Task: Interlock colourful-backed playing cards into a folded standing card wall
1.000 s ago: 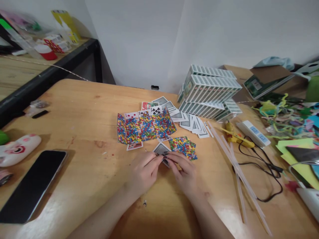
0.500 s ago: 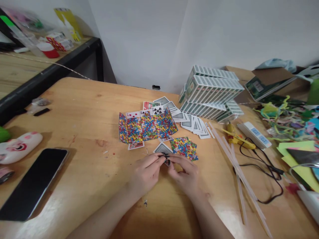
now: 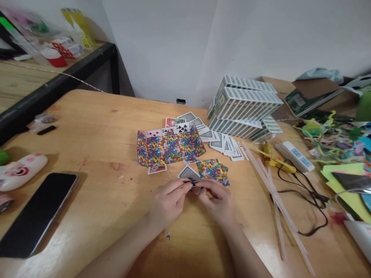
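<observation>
My left hand [image 3: 169, 197] and my right hand [image 3: 216, 199] meet over the front of the table, fingertips pinched close together. Between them is something small and pale that I cannot make out. Just beyond the fingertips is a playing card [image 3: 188, 172] with a grey patterned back; whether they touch it is unclear. A sheet with a colourful pattern [image 3: 213, 170] lies by my right fingers. Farther back stands a folded panel in the same pattern [image 3: 174, 148], with face-up playing cards [image 3: 182, 128] showing above its top edge.
Loose face-down cards [image 3: 223, 142] fan out before stacked card boxes [image 3: 246, 102]. To the right are clear glue sticks [image 3: 274, 193], a yellow glue gun [image 3: 278, 164], its black cable and a power strip [image 3: 294, 156]. A phone [image 3: 37, 212] lies at left.
My right thumb and fingers have shifted slightly around the small thing, and a pale edge now shows there. My left hand stays nearly in place; the view has moved a little.
</observation>
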Demonstrator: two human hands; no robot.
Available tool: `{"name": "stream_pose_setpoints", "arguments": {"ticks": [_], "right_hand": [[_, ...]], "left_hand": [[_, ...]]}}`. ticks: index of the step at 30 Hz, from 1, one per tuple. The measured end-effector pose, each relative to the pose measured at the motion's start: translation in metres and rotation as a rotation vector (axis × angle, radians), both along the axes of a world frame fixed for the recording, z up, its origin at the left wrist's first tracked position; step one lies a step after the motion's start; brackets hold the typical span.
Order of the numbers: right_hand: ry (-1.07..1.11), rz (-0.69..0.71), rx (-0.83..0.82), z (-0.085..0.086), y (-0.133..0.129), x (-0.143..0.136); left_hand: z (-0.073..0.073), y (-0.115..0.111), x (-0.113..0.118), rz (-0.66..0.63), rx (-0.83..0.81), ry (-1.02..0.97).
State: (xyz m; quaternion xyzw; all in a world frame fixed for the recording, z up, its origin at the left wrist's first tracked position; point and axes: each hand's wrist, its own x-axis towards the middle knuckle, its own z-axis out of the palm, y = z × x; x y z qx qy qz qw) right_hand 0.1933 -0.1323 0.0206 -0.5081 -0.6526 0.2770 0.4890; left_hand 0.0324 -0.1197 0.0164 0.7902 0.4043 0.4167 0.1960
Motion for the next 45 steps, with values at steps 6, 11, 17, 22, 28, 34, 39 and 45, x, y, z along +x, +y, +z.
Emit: {"name": "stream_pose_setpoints", "arguments": {"ticks": [6,11,17,22,28,34,39,45], "right_hand": [[0.037,0.098,-0.114,-0.0024,0.0014,0.0024],[-0.002,0.031,-0.054,-0.0044,0.0056,0.0041],[-0.035,0.057,-0.045,-0.0021,0.0041,0.0037],[-0.103,0.093,-0.028,-0.0035,0.0025,0.0042],[-0.286,0.119,0.061,-0.0071,0.0017,0.0078],[-0.349,0.140,0.100,-0.0038,0.0006,0.0050],[-0.345,0.150,0.073,-0.0035,-0.0011,0.0025],[-0.349,0.165,0.058,-0.0049,-0.0032,0.0007]], "left_hand": [[-0.0002,0.0050,0.0002,0.020,-0.053,-0.095],[0.0008,0.0070,0.0021,0.008,-0.079,-0.151],[0.0000,0.0079,0.0035,0.019,-0.084,-0.189],[0.0018,0.0082,0.0052,-0.044,-0.101,-0.194],[0.0033,0.0069,0.0066,-0.042,-0.116,-0.160],[0.0039,0.0059,0.0059,-0.030,-0.107,-0.102],[0.0057,0.0049,0.0058,0.012,-0.095,-0.024],[0.0050,0.0058,0.0030,-0.026,-0.108,-0.036]]}}
